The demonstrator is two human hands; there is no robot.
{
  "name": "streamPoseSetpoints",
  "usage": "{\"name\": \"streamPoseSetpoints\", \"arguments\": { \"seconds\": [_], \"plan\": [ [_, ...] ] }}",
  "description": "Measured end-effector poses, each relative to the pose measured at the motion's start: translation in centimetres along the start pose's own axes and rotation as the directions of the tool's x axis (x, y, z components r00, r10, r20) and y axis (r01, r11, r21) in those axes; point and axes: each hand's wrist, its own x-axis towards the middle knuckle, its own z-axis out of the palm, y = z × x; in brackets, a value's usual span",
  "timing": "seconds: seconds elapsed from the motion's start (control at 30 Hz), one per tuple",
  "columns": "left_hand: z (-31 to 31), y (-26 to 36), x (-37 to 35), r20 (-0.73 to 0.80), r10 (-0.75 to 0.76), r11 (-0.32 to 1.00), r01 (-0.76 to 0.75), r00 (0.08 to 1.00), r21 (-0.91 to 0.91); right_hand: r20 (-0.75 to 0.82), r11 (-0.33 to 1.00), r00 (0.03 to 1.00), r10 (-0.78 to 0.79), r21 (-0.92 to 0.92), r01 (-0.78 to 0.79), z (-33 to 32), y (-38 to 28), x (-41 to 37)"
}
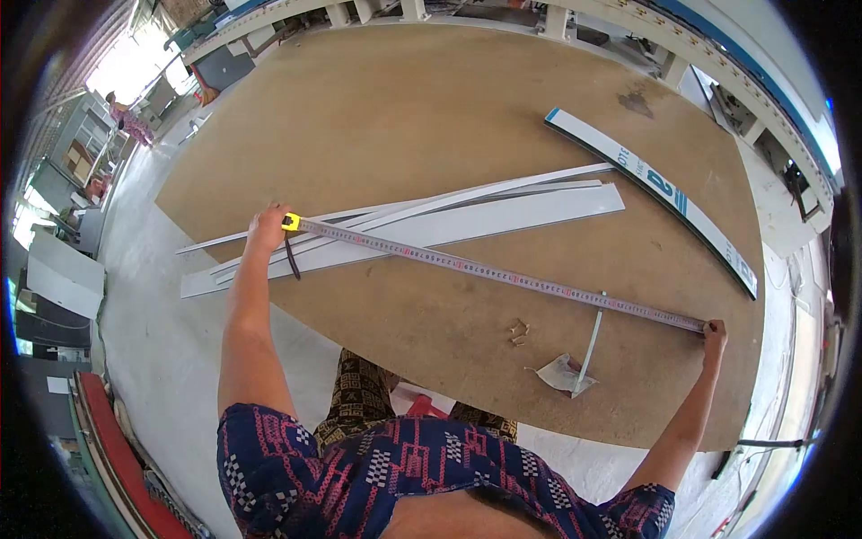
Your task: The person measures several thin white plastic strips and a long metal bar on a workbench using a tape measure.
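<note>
A tape measure (494, 272) is stretched taut across the brown board from left to right. Its yellow case (291, 222) sits in my left hand (268, 226), and a dark wrist strap dangles from it. My right hand (714, 337) pinches the far end of the blade near the board's right side. Several long white strips (431, 225) lie crossed over one another beneath and behind the blade, close to my left hand. A thin pale rod (590, 350) lies under the blade, its near end on a crumpled clear plastic bag (564, 373).
The large brown board (404, 108) spans the work surface. A long white printed strip (660, 189) lies at the right, and small brass-coloured pieces (518, 333) lie near the bag. Machine framing (557, 20) borders the far side. Another person (130, 119) is in the left background.
</note>
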Motion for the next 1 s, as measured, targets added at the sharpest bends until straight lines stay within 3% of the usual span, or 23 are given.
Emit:
{"name": "streamPoseSetpoints", "arguments": {
  "seconds": [0.33,0.53,0.63,0.83,1.0],
  "plan": [
    [0.2,0.2,0.2,0.025,0.031,0.999,-0.031,0.999,-0.007,-0.063,0.988,0.987,-0.147,-0.049,0.144,0.7,3.0,1.1],
    [0.7,-0.1,0.1,0.029,0.020,1.000,-0.020,0.999,0.001,-0.130,0.994,0.989,-0.076,-0.090,0.064,0.9,2.6,0.7],
    [0.9,-0.3,0.3,0.042,0.011,1.000,-0.011,0.999,0.003,-0.151,0.981,0.979,-0.139,-0.157,0.115,0.7,2.6,0.7],
    [0.6,-0.3,0.3,0.010,0.037,0.999,-0.037,0.999,0.002,-0.114,1.000,0.993,-0.018,0.016,0.020,0.9,3.1,1.1],
    [-0.3,-0.3,0.2,0.001,0.033,0.999,-0.033,0.999,-0.017,-0.142,0.995,0.988,-0.063,0.069,0.073,1.5,4.7,1.9]
  ]
}}
